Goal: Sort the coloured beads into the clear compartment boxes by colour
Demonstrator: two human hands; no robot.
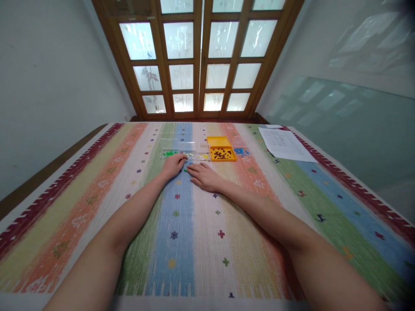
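My left hand (174,166) is at the near side of a row of small boxes, its thumb and fingers drawn together. What sits between those fingertips, if anything, is too small to make out. My right hand (205,176) lies palm down on the cloth with fingers stretched to the left. A tiny green piece (185,170) shows between the two hands. Just beyond them are clear boxes with green pieces (170,153), pale pieces (189,156) and yellow pieces (203,157). Farther right, an open orange box (223,160) holds dark brown pieces (222,153), beside a clear box with blue pieces (241,151).
A striped, patterned tablecloth (175,216) covers the table. Printed paper sheets (285,144) lie at the back right. Beyond the table stand wooden glazed doors (199,65), and a glass panel (343,129) leans along the right wall.
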